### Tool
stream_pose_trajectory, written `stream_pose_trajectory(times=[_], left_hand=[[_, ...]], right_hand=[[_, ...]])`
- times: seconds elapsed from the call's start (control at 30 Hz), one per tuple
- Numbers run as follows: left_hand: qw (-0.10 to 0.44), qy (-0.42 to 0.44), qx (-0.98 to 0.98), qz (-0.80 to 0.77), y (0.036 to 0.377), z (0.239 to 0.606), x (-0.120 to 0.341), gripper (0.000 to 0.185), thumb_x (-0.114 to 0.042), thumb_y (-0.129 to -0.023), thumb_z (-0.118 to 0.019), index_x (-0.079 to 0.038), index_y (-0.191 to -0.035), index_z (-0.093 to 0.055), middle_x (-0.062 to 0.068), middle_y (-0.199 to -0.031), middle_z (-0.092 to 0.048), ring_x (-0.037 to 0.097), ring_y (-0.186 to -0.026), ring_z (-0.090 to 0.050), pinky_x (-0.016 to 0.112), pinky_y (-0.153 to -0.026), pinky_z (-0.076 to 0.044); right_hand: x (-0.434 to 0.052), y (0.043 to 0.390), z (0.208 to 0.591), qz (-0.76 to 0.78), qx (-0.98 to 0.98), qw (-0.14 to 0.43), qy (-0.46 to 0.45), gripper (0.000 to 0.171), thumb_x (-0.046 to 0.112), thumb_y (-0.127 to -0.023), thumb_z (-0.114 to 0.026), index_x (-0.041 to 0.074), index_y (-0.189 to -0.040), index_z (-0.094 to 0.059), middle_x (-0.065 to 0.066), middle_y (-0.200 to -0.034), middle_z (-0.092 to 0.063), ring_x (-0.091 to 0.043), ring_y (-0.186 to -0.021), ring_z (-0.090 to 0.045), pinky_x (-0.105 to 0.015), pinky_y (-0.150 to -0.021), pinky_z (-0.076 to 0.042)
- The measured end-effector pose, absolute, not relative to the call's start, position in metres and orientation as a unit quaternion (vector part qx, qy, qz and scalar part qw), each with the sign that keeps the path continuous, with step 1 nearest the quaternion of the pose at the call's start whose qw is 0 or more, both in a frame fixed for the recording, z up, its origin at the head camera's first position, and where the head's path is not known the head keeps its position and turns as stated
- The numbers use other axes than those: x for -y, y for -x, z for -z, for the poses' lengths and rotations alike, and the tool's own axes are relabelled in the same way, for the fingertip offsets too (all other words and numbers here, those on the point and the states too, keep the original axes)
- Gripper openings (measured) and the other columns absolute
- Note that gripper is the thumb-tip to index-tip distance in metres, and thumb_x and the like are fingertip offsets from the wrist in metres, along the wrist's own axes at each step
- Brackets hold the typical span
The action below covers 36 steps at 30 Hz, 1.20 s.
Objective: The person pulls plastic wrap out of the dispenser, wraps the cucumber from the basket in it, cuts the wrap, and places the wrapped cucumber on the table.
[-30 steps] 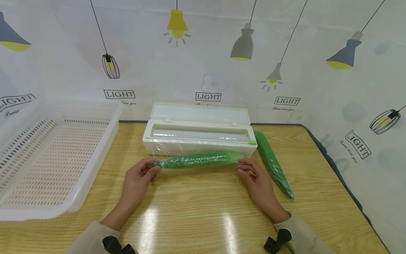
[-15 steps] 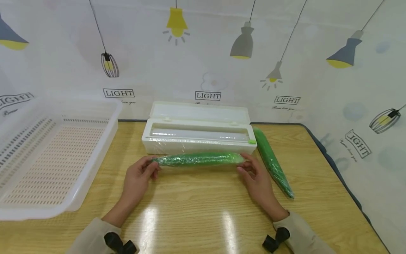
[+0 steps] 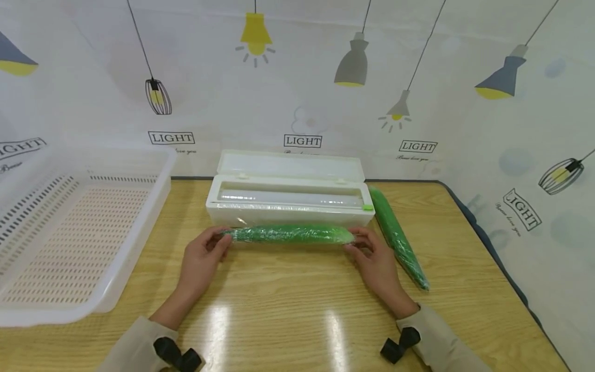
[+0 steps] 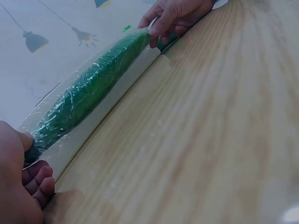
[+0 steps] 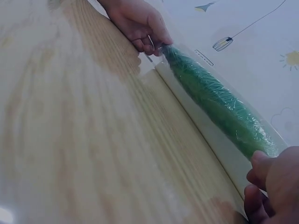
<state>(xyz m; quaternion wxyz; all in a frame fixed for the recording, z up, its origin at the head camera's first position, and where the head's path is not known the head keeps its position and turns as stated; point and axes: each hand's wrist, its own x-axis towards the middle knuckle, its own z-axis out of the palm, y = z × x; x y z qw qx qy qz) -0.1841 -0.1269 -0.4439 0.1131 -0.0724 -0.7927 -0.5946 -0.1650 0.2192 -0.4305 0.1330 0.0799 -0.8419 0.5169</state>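
The left hand [image 3: 201, 258] and right hand [image 3: 374, 257] each pinch one end of the film-wrapped cucumber [image 3: 289, 234], holding it level against the cling-film dispenser [image 3: 285, 199] so the sheet stays taut.

text: "LIGHT" in boxed labels | on: wall backdrop [image 3: 297, 103] | script lines beneath: unreadable
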Motion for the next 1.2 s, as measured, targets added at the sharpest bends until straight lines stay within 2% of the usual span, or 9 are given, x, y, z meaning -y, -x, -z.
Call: stream_pose_trajectory(times=[0.17, 0.27, 0.43, 0.57, 1.0, 1.1, 1.2], left_hand=[[0.117, 0.078, 0.813, 0.565, 0.184, 0.446, 0.128, 0.032, -0.025, -0.093, -0.065, -0.007, -0.12, -0.062, 0.01, -0.088, -0.062, 0.02, -0.069, -0.058, 0.025, -0.057, -0.05], [0.129, 0.078, 0.827, 0.542, 0.185, 0.448, 0.128, 0.03, -0.024, -0.092, -0.067, -0.009, -0.117, -0.062, 0.006, -0.089, -0.063, 0.018, -0.072, -0.059, 0.025, -0.059, -0.05], [0.153, 0.093, 0.85, 0.495, 0.185, 0.448, 0.128, 0.018, -0.018, -0.089, -0.07, -0.008, -0.104, -0.067, 0.002, -0.084, -0.066, 0.015, -0.072, -0.058, 0.022, -0.06, -0.047], [0.156, 0.099, 0.853, 0.488, 0.185, 0.448, 0.128, 0.019, -0.014, -0.087, -0.072, -0.007, -0.104, -0.068, 0.002, -0.086, -0.067, 0.014, -0.072, -0.058, 0.022, -0.06, -0.047], [0.157, 0.096, 0.857, 0.481, 0.184, 0.447, 0.129, 0.019, -0.012, -0.087, -0.072, -0.006, -0.104, -0.068, 0.005, -0.09, -0.062, 0.016, -0.072, -0.056, 0.023, -0.062, -0.047], [0.148, 0.092, 0.857, 0.485, 0.185, 0.446, 0.128, 0.02, -0.012, -0.087, -0.073, -0.005, -0.104, -0.067, 0.005, -0.089, -0.063, 0.016, -0.073, -0.056, 0.022, -0.062, -0.047], [0.134, 0.085, 0.858, 0.488, 0.185, 0.446, 0.129, 0.02, -0.011, -0.086, -0.073, -0.006, -0.105, -0.067, 0.005, -0.091, -0.063, 0.016, -0.074, -0.055, 0.022, -0.062, -0.046]], right_hand=[[-0.228, 0.172, 0.447, -0.491, 0.857, 0.142, -0.07, 0.034, 0.017, -0.086, -0.073, 0.013, -0.118, -0.063, -0.007, -0.095, -0.068, -0.02, -0.088, -0.064, -0.025, -0.071, -0.053], [-0.23, 0.173, 0.449, -0.481, 0.862, 0.143, -0.071, 0.034, 0.02, -0.085, -0.074, 0.016, -0.117, -0.064, -0.004, -0.095, -0.068, -0.017, -0.086, -0.065, -0.025, -0.07, -0.053], [-0.231, 0.172, 0.45, -0.474, 0.865, 0.141, -0.088, 0.032, 0.02, -0.085, -0.075, 0.015, -0.115, -0.065, -0.003, -0.091, -0.067, -0.017, -0.075, -0.064, -0.025, -0.062, -0.052], [-0.231, 0.171, 0.45, -0.47, 0.865, 0.145, -0.099, 0.029, 0.022, -0.085, -0.075, 0.015, -0.111, -0.066, 0.0, -0.089, -0.067, -0.016, -0.071, -0.064, -0.025, -0.06, -0.052], [-0.231, 0.172, 0.452, -0.469, 0.866, 0.146, -0.096, 0.028, 0.021, -0.082, -0.078, 0.014, -0.107, -0.069, 0.001, -0.087, -0.068, -0.014, -0.077, -0.063, -0.025, -0.064, -0.052], [-0.23, 0.171, 0.448, -0.459, 0.867, 0.172, -0.095, 0.026, 0.021, -0.083, -0.077, 0.013, -0.106, -0.07, 0.001, -0.088, -0.067, -0.014, -0.077, -0.061, -0.024, -0.062, -0.051], [-0.228, 0.169, 0.44, -0.438, 0.862, 0.231, -0.103, 0.023, 0.019, -0.085, -0.075, 0.01, -0.105, -0.068, 0.001, -0.092, -0.065, -0.014, -0.076, -0.058, -0.024, -0.06, -0.048]])
